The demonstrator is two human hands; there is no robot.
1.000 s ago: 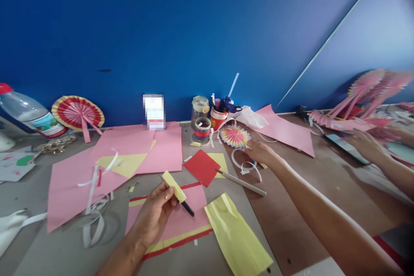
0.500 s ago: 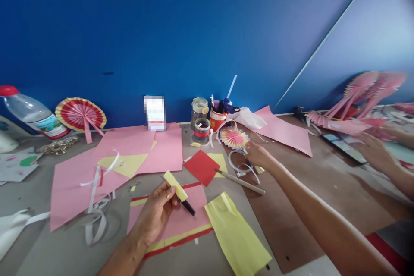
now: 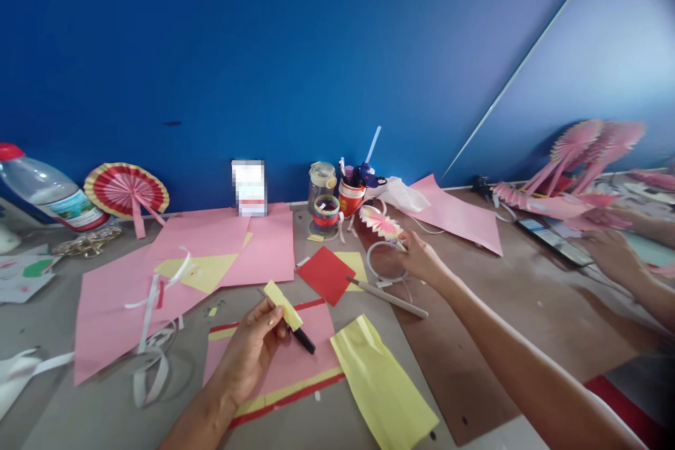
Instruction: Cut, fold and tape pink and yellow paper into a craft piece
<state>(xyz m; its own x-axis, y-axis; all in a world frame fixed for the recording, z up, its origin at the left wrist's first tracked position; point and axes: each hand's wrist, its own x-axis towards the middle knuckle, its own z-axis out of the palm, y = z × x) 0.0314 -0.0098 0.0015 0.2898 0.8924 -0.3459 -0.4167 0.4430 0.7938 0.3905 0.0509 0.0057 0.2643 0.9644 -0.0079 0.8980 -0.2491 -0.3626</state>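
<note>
My left hand [image 3: 256, 337] is closed around a folded strip of yellow paper [image 3: 283, 304] and a slim pen-like tool with a black end [image 3: 304, 341]. Below it lies a pink sheet [image 3: 311, 348] edged with red and yellow strips. My right hand [image 3: 419, 256] reaches to the back right and pinches the lower end of a small pleated paper fan [image 3: 380, 223], pink and yellow with a pale edge. The fan is tilted above the table. Under it are white paper loops [image 3: 375, 268]. A wrinkled yellow paper piece [image 3: 384, 380] lies between my arms.
A red square [image 3: 327, 274] and a grey stick [image 3: 390, 297] lie mid-table. Behind stand a red cup of tools [image 3: 351, 197], a tape roll [image 3: 326, 214], a jar [image 3: 321, 183] and a phone [image 3: 249, 188]. Another person's hand [image 3: 606, 249] is at right.
My right hand has taken up the small paper fan, which lay facing up before and is now tilted. My left hand still holds the yellow strip and tool. The view has shifted slightly.
</note>
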